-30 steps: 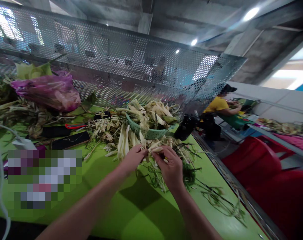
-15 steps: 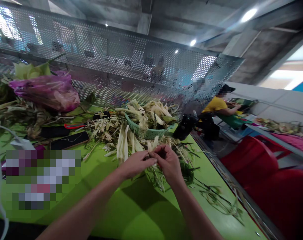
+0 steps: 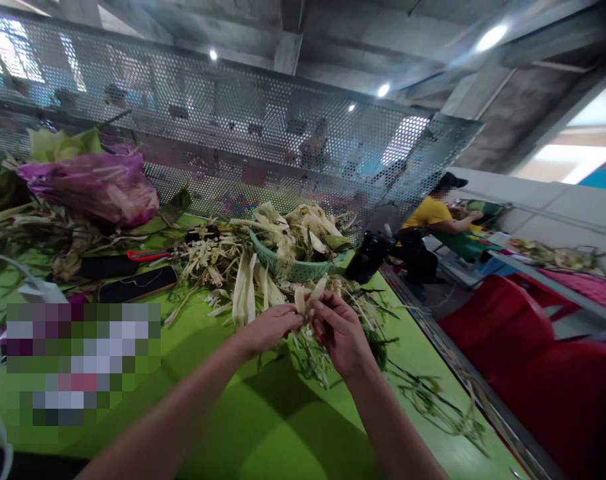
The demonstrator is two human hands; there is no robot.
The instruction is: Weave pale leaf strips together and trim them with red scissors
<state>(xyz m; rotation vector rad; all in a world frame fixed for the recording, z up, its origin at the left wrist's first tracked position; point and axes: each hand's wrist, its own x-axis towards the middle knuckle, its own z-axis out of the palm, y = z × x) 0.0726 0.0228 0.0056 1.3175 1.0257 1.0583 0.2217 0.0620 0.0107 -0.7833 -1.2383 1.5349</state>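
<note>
Spotting glossy, crinkled plastic bag (image 3: pixel 97 187) far left, matt papery husk strips (image 3: pixel 301 300), perforated metal panel (image 3: pixel 207 127) far, smooth tabletop (image 3: pixel 283 427) near!

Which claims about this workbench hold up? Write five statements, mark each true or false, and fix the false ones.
1. The left hand and right hand are together at some pale strips. True.
2. The green basket has nothing in it. False: pale, dry plant pieces are heaped in it.
3. A pink-purple plastic bag is at the picture's left. True.
4. The red-handled tool lies to the right of the basket in the picture. False: it lies to the left.
5. The person in the right background wears a blue top. False: the top is yellow.
</note>
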